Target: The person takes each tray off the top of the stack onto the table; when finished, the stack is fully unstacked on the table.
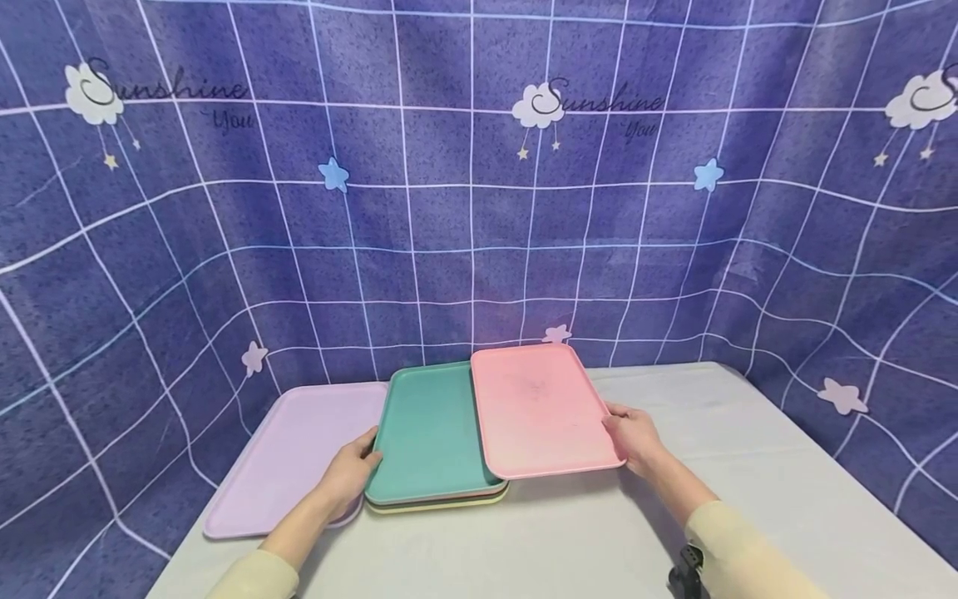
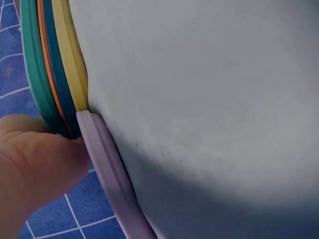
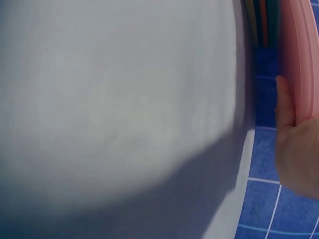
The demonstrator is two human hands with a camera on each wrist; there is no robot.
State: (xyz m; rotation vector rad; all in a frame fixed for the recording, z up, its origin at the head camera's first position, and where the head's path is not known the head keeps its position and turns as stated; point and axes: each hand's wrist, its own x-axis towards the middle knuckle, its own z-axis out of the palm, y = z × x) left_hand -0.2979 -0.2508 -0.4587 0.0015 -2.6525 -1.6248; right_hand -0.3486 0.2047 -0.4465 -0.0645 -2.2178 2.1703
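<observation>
Pink tray point(image 1: 542, 416) is right of the centre in the lower half of the head view, between the two hands. At the lower left of this frame, lilac tray point(image 1: 299, 457) lies on the white table point(image 1: 449, 557), with its inner face up and its right side partly hidden. Over this right side is the left hand point(image 1: 346, 474). It grips the left edge of the stack of trays, its thumb by the rim; some of its fingers are hidden.

In the lower middle stands the stack. On top is green tray point(image 1: 430, 433), its flat inside turned upward. At the upper left of the left wrist view, the edges under it are orange point(image 2: 45, 50), dark blue point(image 2: 59, 74) and yellow point(image 2: 71, 50), the yellow being nearest to the table.

Next to the right, the pink tray also has its inside up. Its left edge covers a part of the green tray's right side; whether they touch, I cannot tell. Its right side is above the table, and there the right hand point(image 1: 632, 437) grasps the edge. At the right of the right wrist view, one finger lies along the underside. Behind everything, blue checked cloth point(image 1: 441, 216) fills the upper frame, with clouds and stars.
</observation>
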